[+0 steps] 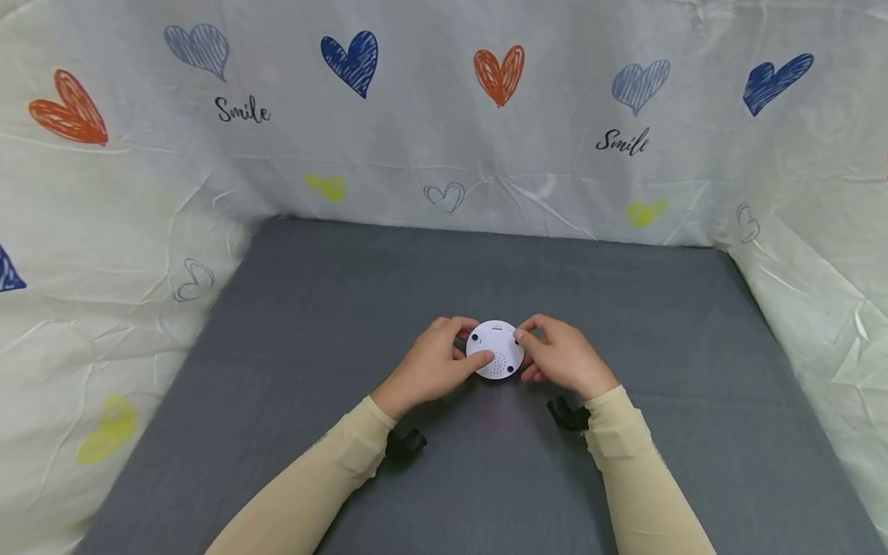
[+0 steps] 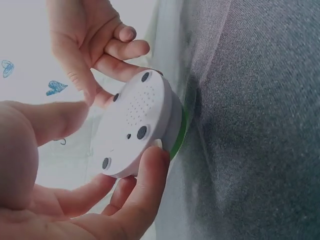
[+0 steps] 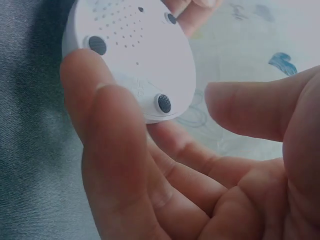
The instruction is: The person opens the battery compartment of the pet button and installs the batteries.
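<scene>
A white round device [image 1: 496, 351] is turned with its underside up, showing black rubber feet and a patch of small holes, just above the grey table [image 1: 312, 308]. My left hand [image 1: 472, 342] grips its left edge, thumb lying on the face. My right hand [image 1: 524, 355] holds the right edge with curled fingers. In the left wrist view the device [image 2: 137, 120] shows a green rim on its lower side, close to the cloth. The right wrist view shows the device [image 3: 135, 55] pinched at the rim by my fingers [image 3: 100, 125], with the thumb a little apart from it.
A white sheet [image 1: 444, 139] printed with hearts and "Smile" walls in the table at the back and both sides. Black wrist-camera mounts [image 1: 567, 415] sit under both cuffs. Grey cloth lies all around the hands.
</scene>
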`<state>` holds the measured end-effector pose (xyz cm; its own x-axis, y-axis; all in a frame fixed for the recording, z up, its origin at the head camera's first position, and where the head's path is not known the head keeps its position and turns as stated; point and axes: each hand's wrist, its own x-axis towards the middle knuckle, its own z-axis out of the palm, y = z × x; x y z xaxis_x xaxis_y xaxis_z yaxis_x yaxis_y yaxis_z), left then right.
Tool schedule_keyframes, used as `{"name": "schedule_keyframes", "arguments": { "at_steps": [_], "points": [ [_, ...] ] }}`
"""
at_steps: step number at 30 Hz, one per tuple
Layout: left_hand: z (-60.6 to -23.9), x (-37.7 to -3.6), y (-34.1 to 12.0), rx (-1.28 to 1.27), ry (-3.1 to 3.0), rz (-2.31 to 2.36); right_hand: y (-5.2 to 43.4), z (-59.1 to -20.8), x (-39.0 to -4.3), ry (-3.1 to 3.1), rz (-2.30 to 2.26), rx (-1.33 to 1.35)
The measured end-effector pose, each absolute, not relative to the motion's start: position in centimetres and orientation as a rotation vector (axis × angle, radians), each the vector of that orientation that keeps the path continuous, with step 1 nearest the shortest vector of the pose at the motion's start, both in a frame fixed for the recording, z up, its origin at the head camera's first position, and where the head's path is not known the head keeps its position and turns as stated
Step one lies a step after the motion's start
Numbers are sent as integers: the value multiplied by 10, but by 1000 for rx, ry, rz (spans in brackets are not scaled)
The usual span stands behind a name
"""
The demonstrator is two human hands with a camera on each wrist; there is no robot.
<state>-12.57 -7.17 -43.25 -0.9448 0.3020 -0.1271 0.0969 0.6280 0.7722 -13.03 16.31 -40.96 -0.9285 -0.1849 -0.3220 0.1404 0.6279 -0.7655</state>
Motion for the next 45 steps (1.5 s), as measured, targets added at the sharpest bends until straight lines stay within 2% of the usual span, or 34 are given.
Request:
{"name": "schedule_keyframes", "arguments": {
  "at_steps": [20,31,45],
  "points": [
    [-426,-126,-75,221,2467,1434,164,-401,-131,2512,-1263,1],
    [-431,-130,-76,269,2495,1439,160,-409,-129,2627,-1152,-34],
    [-453,-134,-68,422,2637,1255,141,-423,-117,2932,-826,-230]
  ]
}}
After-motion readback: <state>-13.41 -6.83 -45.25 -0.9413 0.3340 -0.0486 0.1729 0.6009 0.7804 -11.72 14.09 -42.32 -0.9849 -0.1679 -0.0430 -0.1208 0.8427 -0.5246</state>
